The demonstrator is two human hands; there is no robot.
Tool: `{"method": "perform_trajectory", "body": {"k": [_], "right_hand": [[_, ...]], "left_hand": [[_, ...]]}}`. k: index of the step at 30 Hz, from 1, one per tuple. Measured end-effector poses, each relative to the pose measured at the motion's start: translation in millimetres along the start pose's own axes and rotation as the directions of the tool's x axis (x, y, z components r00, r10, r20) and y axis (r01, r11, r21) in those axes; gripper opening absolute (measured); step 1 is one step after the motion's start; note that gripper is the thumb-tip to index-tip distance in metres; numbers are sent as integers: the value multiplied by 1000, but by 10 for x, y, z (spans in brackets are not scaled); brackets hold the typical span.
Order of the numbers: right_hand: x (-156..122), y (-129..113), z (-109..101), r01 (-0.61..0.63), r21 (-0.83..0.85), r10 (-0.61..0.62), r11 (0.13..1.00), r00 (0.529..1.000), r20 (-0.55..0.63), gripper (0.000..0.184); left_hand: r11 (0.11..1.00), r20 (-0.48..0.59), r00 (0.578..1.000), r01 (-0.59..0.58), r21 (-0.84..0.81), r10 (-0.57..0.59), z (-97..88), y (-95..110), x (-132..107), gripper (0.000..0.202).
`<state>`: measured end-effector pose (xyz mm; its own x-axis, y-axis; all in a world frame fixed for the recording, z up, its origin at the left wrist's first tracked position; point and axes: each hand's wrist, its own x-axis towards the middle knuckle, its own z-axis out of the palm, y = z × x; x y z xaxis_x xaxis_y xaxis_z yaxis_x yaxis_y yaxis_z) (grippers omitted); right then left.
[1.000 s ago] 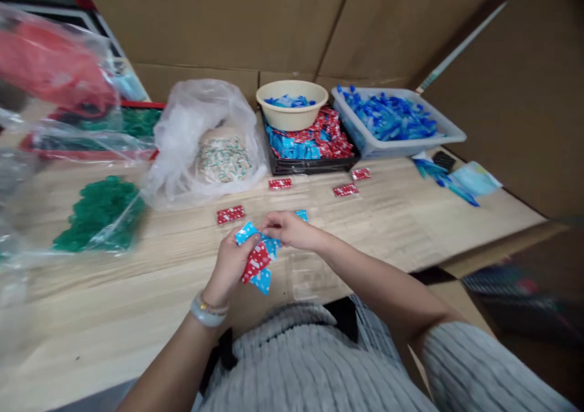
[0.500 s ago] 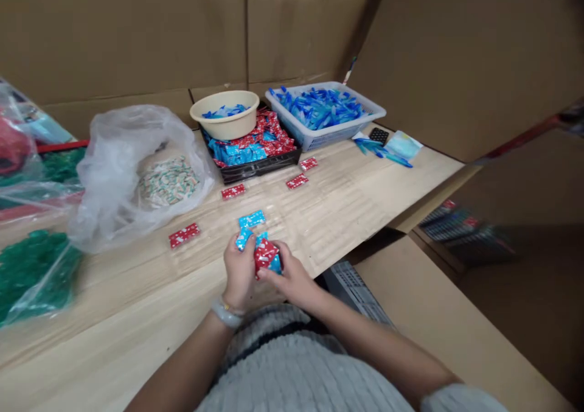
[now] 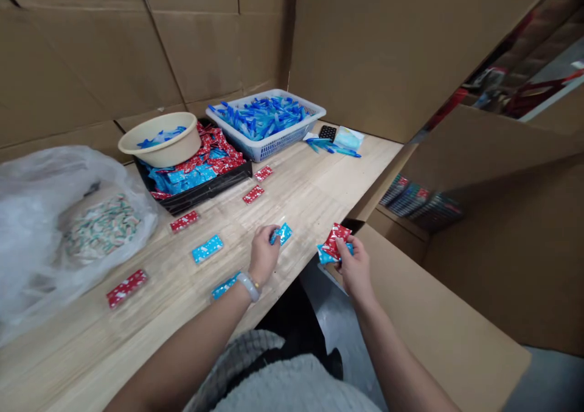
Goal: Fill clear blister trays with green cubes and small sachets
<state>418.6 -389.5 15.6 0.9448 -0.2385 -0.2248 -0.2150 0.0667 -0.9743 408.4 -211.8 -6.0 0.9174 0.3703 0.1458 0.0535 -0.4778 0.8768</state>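
Pinched in the fingers of my left hand (image 3: 264,254) is a small blue packet (image 3: 283,233) with white marks, held low over the table. My right hand (image 3: 354,266) grips a red packet (image 3: 336,239) with blue packets (image 3: 327,255) under it, past the table's front edge. One blue packet (image 3: 207,249) lies on the table left of my hands, and another blue packet (image 3: 225,285) is partly hidden by my left wrist. Several red packets lie about, among them one red packet (image 3: 128,288) at the left and one red packet (image 3: 184,221) near the black tray (image 3: 207,194).
The black tray holds many red and blue packets, with a cream bowl (image 3: 159,150) on top. Beside it stands a white basket (image 3: 269,150) of blue pens. A plastic bag (image 3: 27,217) of small pieces is at the left. An open carton (image 3: 438,302) adjoins the table at the right.
My hands have parted, the right one moving rightward with red and blue packets. The left now holds one blue packet. Another blue packet now shows by my left wrist. The view has swung right.
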Motion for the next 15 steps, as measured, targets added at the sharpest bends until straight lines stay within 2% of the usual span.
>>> {"method": "perform_trajectory", "body": {"k": [3,9,13,15], "right_hand": [[77,-18,-56,-46,23,46,999,999,17,42],[190,63,24,-100,53,96,994,994,58,39],[288,65,69,-97,96,87,991,991,104,38],[327,60,74,-117,110,104,987,987,121,37]], "left_hand": [[969,133,987,-118,219,90,142,-51,62,26],[835,319,946,-220,505,57,114,36,69,26],[712,364,931,-254,654,-2,100,131,59,22],[748,365,931,-245,617,3,65,127,76,19]]}}
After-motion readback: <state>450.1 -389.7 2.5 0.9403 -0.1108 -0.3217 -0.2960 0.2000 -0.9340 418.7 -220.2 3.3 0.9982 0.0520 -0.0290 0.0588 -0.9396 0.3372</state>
